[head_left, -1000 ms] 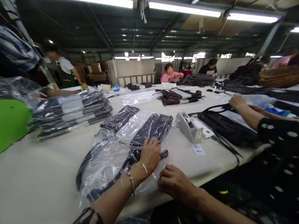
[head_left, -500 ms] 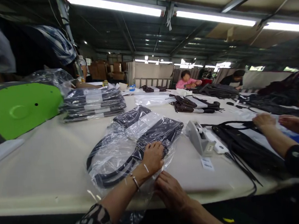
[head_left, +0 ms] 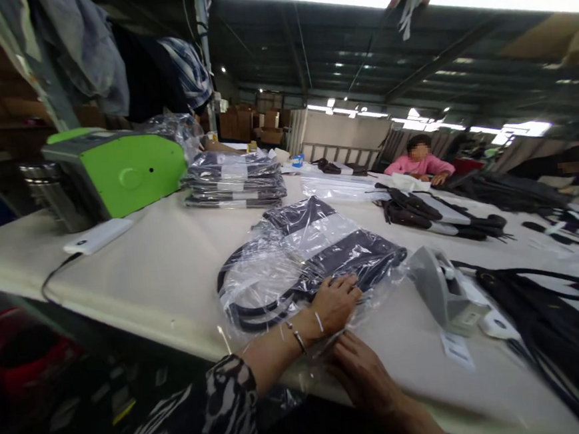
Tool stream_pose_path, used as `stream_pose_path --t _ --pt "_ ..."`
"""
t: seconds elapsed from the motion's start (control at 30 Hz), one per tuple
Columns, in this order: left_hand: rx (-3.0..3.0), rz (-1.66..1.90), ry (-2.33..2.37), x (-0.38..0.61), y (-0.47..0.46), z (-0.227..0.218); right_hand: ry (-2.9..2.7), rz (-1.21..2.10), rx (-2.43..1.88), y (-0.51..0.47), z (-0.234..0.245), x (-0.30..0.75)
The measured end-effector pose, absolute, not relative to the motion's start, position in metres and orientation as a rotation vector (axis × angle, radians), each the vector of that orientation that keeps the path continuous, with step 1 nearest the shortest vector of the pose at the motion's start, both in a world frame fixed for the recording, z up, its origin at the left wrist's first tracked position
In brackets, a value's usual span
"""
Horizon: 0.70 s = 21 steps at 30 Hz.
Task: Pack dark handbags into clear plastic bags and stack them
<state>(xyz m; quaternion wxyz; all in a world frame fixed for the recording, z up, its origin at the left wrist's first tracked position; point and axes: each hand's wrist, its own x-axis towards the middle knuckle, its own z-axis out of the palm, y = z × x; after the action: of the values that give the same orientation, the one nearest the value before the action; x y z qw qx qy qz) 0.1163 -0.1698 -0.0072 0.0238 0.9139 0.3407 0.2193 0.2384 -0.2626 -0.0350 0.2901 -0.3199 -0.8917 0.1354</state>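
Observation:
A dark handbag (head_left: 360, 257) with a pale band across it and long looped straps (head_left: 258, 323) lies flat on the table inside a clear plastic bag (head_left: 258, 273). My left hand (head_left: 337, 301) rests on the lower right part of the wrapped handbag, palm down, its fingers stretched over the plastic. Close by at the table's front edge, my right hand (head_left: 362, 372) has its fingers curled in on the loose edge of the plastic bag. Its fingertips are partly hidden.
Right of the handbag stands a grey tape dispenser (head_left: 443, 292), beside another black bag (head_left: 543, 317). Wrapped bags are stacked (head_left: 234, 181) near a green machine (head_left: 130, 176) and a steel flask (head_left: 57, 195). Across the table (head_left: 138, 276), a person in pink (head_left: 420, 160) sits near dark bags (head_left: 434, 212).
My view has turned left, so everything sits further right; the flask has come into view and the co-worker's hands at right have left it. My hands stay at about the same places on the plastic.

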Motion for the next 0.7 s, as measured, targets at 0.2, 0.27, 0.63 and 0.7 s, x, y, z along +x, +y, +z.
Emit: stream_pose_path --t 0.2,0.27,0.63,0.7 --pt "2.217 1.177 1.149 0.006 -0.250 0.012 -2.183 0.615 -1.089 -0.237 0.041 0.243" --pt "1.855 1.199 1.521 -0.042 -0.287 -0.001 -2.120 0.423 -1.060 -0.214 0.052 0.235" --pt "0.652 0.882 1.005 -0.032 -0.346 -0.065 -2.677 -0.091 -0.773 -0.164 -0.012 0.177" --pt "0.684 0.897 1.010 -0.017 -0.337 -0.062 -2.701 -0.086 -0.692 -0.168 -0.004 0.169"
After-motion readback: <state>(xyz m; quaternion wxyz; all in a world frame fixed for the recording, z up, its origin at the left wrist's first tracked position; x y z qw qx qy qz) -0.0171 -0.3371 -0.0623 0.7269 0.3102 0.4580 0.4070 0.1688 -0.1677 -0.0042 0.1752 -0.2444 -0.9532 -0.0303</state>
